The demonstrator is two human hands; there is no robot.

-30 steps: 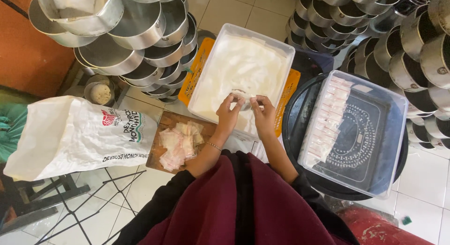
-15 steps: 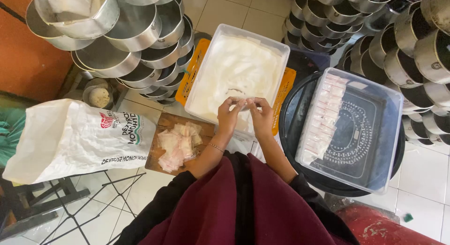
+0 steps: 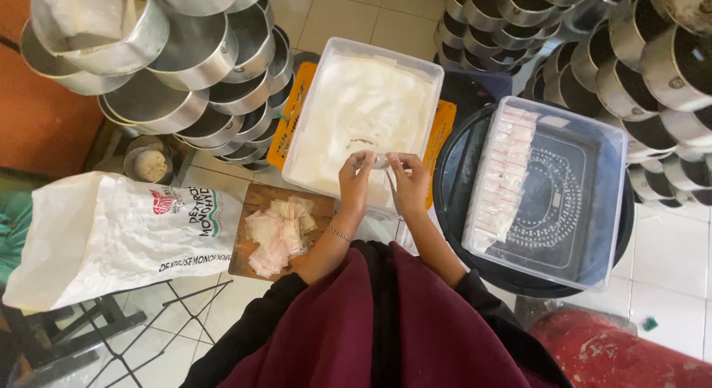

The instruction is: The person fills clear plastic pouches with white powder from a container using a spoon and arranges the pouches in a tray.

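Note:
My left hand (image 3: 355, 182) and my right hand (image 3: 409, 180) meet over the near edge of a clear plastic tub (image 3: 323, 84) filled with white powder. Between the fingertips of both hands sits a small clear plastic pouch (image 3: 380, 162). To the left, a wooden board (image 3: 256, 197) carries a heap of small empty pouches (image 3: 278, 232). To the right, a second clear tub (image 3: 604, 210) rests on a black round tray (image 3: 452, 180), with filled white pouches (image 3: 504, 176) lined along its left side.
A large white sack (image 3: 96, 239) lies at the left. Stacks of round metal tins (image 3: 185, 76) lean at the upper left, more tins (image 3: 638, 54) at the upper right. A red object (image 3: 615, 354) sits at the lower right. The floor is white tile.
Both hands stay together at the powder tub's near edge, shifting slightly while handling the small pouch. Nothing else has moved.

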